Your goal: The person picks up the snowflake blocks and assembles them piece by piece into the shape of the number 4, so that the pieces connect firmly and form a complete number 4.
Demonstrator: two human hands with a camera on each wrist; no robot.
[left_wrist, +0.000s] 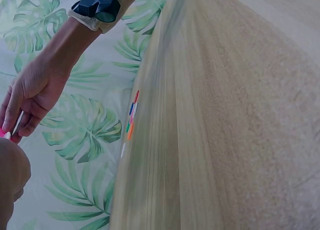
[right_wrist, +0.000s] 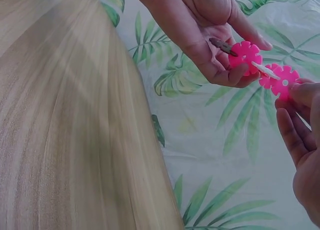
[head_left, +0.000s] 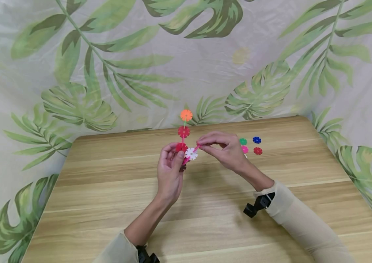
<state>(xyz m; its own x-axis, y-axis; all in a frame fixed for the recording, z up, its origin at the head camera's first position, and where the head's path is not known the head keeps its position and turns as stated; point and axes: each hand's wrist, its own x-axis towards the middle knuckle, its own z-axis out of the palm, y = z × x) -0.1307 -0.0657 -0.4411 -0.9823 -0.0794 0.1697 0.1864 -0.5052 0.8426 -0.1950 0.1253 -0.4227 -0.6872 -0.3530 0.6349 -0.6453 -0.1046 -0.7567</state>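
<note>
Above the table, my left hand grips the chain of notched discs between curled fingers and thumb, apparently to steady it, while my right hand pinches 1 pink disc by its rim, seemingly leaving the slots beside the white disc clear.

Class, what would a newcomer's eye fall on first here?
Probably the chain of notched discs in the left hand, topped by an orange disc. The right hand pinches a pink disc against a white disc. Next, the leaf-print backdrop behind the wood-grain table, then loose discs right of the hands.
</note>
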